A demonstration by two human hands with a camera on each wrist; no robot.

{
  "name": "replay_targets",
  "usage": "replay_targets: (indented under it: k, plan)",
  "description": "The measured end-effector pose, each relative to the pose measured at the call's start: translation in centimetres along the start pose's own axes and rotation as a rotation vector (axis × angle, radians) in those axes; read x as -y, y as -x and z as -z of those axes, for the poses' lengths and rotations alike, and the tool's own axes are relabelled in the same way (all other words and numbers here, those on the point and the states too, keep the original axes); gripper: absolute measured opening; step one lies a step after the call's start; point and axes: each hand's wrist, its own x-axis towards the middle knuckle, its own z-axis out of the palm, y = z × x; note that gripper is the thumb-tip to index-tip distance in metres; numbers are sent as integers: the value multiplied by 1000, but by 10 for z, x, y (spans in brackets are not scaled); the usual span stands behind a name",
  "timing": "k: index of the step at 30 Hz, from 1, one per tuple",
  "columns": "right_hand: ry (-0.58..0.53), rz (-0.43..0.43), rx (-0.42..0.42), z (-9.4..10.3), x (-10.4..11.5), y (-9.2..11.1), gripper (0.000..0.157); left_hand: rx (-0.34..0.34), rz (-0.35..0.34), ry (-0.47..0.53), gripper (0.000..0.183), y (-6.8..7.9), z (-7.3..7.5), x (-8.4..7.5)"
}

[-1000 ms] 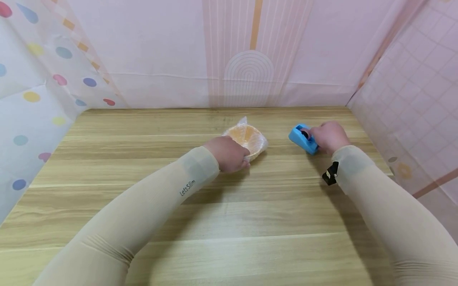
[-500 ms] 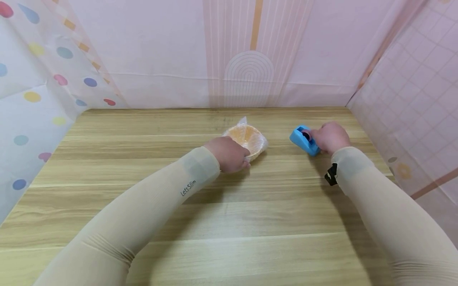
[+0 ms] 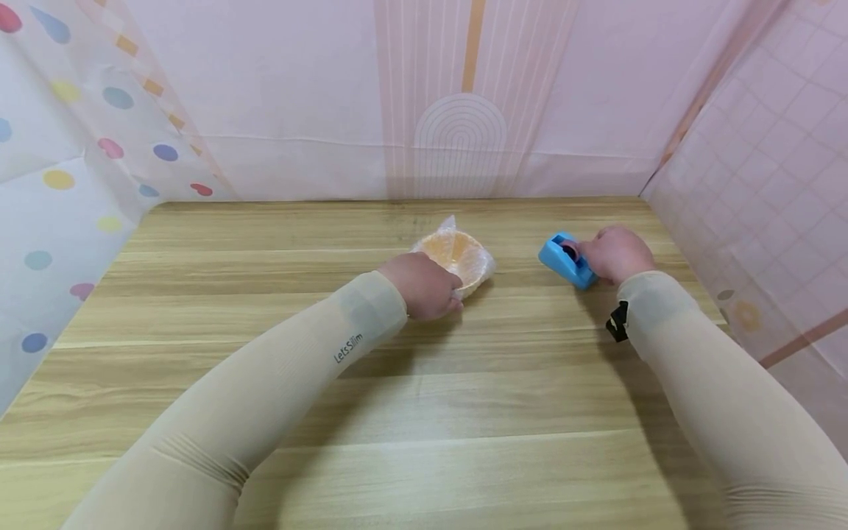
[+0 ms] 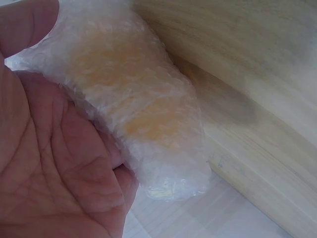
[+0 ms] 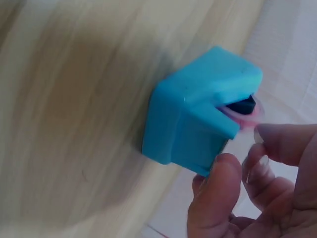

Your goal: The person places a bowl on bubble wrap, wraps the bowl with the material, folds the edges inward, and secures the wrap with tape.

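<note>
My left hand [image 3: 426, 285] holds the near rim of an orange bowl [image 3: 457, 249] wrapped in clear bubble wrap. In the left wrist view the bubble wrap [image 4: 143, 104] covers the bowl's side, with the thumb at its upper edge and the fingers behind it. At the right, my right hand [image 3: 615, 255] grips a blue tape dispenser [image 3: 563, 259]. Seen in the right wrist view, the thumb [image 5: 218, 193] lies at the dispenser's cutter end, and another fingertip is close to the small tape roll [image 5: 247, 119]. Part of the fingers is hidden behind the dispenser.
Both things are toward the back of a wood-grain table [image 3: 424, 397]. A pink patterned sheet [image 3: 298, 103] rises along the back edge, with a dotted sheet on the left and a grid-patterned one on the right. A black strap [image 3: 617, 322] is at the right wrist.
My right hand and the tape dispenser have shifted slightly to the right. The left hand and the wrapped bowl have stayed in place.
</note>
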Motion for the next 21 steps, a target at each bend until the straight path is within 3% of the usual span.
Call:
replay_targets:
  k: [3,10,21]
  plan:
    - [23,12,32,2,-3,-1,50,0,5,3,49,0,0,0]
    - [-145,-2,52,1,-8,-2,48,7,5,-5,50,0,2,-1]
    - [-270,-32,33,-5,-5,-6,49,18,2,1,51,0,3,-2]
